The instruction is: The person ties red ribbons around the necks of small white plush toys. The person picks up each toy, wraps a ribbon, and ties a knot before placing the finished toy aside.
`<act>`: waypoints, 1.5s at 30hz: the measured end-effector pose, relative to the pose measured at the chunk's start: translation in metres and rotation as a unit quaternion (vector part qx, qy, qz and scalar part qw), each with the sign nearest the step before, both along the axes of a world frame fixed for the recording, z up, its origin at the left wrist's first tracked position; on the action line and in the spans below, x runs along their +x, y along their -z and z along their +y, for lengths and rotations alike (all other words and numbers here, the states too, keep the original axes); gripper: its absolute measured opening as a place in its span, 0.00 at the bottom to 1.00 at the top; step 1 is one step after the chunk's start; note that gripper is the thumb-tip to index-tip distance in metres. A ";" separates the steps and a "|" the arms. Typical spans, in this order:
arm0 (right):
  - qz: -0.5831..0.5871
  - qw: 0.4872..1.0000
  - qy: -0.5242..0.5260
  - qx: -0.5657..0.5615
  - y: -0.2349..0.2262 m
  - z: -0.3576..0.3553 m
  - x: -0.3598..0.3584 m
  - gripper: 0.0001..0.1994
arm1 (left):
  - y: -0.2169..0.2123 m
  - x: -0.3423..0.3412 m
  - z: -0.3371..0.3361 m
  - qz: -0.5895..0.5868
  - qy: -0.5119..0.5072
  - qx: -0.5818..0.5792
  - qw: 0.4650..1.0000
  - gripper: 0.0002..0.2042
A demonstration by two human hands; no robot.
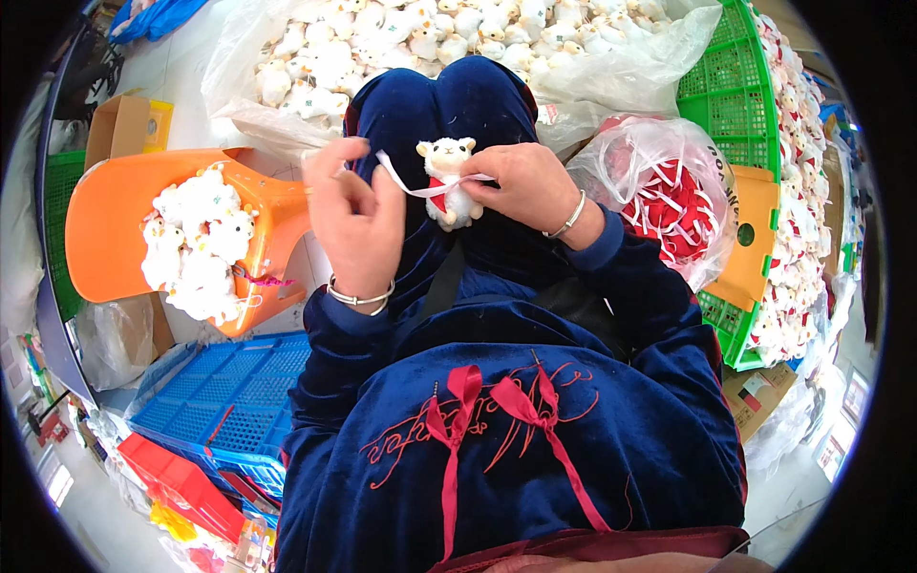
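A small white plush lamb point(446, 158) lies face up on my lap, its head toward my knees. Red cloth point(438, 201) covers part of its chest, with a pale ribbon point(413, 192) running across it. My right hand point(525, 187) pinches that ribbon at the toy's right side, thumb and forefinger together. The ribbon's other end sticks up loose on the left. Beside this loose end is my left hand point(355, 220), fingers bent and apart, slightly blurred, with nothing seen in it.
An orange chair point(105, 224) on the left bears several white plush toys point(196, 239). More plush toys fill a clear bag point(411, 38) beyond my knees. A bag of red ribboned pieces point(673, 215) stands right, by a green crate point(731, 86). Blue crates point(220, 392) sit lower left.
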State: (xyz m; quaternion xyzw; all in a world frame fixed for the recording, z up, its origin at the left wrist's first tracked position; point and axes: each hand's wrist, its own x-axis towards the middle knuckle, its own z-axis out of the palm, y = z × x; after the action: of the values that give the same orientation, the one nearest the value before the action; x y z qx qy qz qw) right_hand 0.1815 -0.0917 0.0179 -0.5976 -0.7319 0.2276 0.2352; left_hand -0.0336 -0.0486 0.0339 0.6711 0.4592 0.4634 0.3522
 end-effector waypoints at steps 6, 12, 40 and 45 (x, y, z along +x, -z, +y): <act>0.027 0.999 -0.013 -0.031 0.000 0.009 0.003 0.09 | 0.007 0.011 -0.010 0.182 0.199 -0.056 0.961 0.12; 0.177 0.976 -0.031 -0.123 -0.007 0.015 0.014 0.11 | 0.021 0.011 -0.003 0.109 0.197 -0.069 0.972 0.10; 0.126 0.989 -0.072 -0.013 -0.024 0.011 0.011 0.06 | 0.035 0.018 0.020 0.130 0.193 -0.071 0.970 0.07; 0.074 0.994 -0.082 0.022 -0.003 -0.002 0.009 0.04 | 0.026 0.012 0.037 0.134 0.274 -0.135 0.943 0.08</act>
State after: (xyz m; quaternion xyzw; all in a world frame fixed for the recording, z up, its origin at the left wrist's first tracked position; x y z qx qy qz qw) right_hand 0.1903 -0.0933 0.0204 -0.5121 -0.7638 0.2735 0.2819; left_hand -0.0212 -0.0116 0.0076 0.7732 0.3590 0.1885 0.4876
